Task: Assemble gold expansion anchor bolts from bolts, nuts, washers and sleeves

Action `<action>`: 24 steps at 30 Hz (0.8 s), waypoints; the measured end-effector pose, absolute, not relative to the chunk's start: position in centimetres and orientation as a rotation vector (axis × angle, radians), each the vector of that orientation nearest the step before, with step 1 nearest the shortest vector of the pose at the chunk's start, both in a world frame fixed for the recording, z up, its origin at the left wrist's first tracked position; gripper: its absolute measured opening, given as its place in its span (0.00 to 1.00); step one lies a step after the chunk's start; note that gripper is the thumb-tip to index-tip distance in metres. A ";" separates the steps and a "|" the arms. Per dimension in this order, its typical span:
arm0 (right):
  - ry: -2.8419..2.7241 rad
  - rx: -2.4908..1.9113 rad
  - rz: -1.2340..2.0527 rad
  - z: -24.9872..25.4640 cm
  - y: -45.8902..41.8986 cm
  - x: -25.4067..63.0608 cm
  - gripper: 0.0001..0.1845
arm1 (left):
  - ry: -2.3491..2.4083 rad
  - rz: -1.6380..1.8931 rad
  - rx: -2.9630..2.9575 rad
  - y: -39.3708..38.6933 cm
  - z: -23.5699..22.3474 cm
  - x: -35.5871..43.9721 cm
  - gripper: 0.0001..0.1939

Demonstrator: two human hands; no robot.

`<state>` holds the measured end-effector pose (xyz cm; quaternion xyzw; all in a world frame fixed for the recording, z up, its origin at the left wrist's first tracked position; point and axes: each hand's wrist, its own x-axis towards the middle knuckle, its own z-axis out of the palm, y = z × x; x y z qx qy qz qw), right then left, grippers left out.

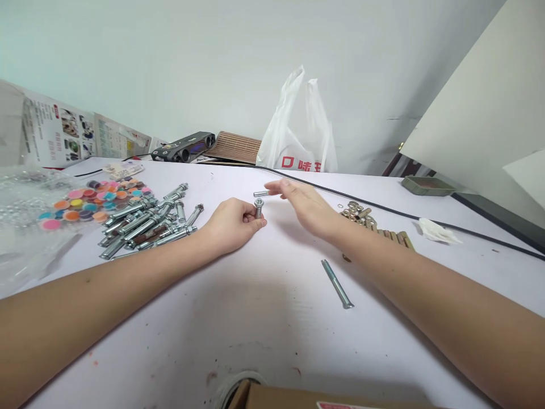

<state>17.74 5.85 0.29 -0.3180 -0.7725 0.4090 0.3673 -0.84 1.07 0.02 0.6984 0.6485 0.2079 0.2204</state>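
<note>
With the silvery metal bolt (259,208) as the centre of our clock and twelve o'clock pointing away from us, we see it raised in front of us, clenched in the fingertips of our left hand (230,224). The grip is closed around its shank, the fingers curled and the thumb laid along the near side. The bolt stands close to upright, its nut-topped end up, its long axis running up and down.

Just beyond it, toward twelve o'clock, a short silvery metal tube (261,193) lies level, its long axis from nine to three. Its three o'clock end meets the fingers of our right hand (304,207), which are stretched out rather than curled; the thumb is hidden, so we cannot tell whether that grip pinches the tube.

At five o'clock, a long silvery metal rod (338,286) rests on the white table (255,295), its flared end pointing to five. Around nine o'clock we have a heap of silvery metal bolts with nuts (147,224), and past it round, flat, multicoloured discs (85,205). Near three o'clock sit brass-coloured metal rings and sleeves (374,224).
</note>
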 end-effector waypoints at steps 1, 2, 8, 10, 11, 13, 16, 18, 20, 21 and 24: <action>-2.057 -0.785 1.056 0.3 5.6 17.5 0.31 | 1.788 0.587 1.936 1.1 0.0 -0.9 0.18; -2.110 -0.753 1.053 0.4 5.5 17.3 0.31 | 1.783 0.597 1.937 1.0 -0.1 -0.9 0.18; -1.897 -0.794 0.918 0.4 6.3 18.9 0.37 | 1.758 0.580 1.878 1.0 -0.1 -1.3 0.20; -1.853 -0.831 0.881 0.4 6.8 19.3 0.37 | 1.768 0.567 1.874 1.0 -0.2 -1.3 0.20; -1.860 -0.846 0.872 0.4 6.9 19.3 0.36 | 1.776 0.568 1.877 1.1 -0.2 -1.3 0.20; -1.959 -0.824 0.851 0.4 6.7 18.8 0.31 | 1.789 0.571 1.886 1.1 -0.3 -1.2 0.19; -2.231 -0.714 0.787 0.3 5.8 17.4 0.27 | 1.780 0.584 1.923 1.2 -0.3 -1.1 0.18; -2.313 -0.663 0.777 0.2 5.3 16.8 0.28 | 1.769 0.590 1.943 1.1 -0.1 -1.0 0.18; -2.211 -0.699 0.828 0.2 5.2 16.8 0.31 | 1.775 0.580 1.924 1.1 0.1 -1.1 0.18; -2.121 -0.730 0.848 0.2 5.2 17.1 0.33 | 1.783 0.571 1.904 1.1 0.1 -1.1 0.18; -1.919 -0.828 0.809 1.0 5.8 18.4 0.35 | 1.799 0.556 1.869 1.0 -0.1 -1.0 0.17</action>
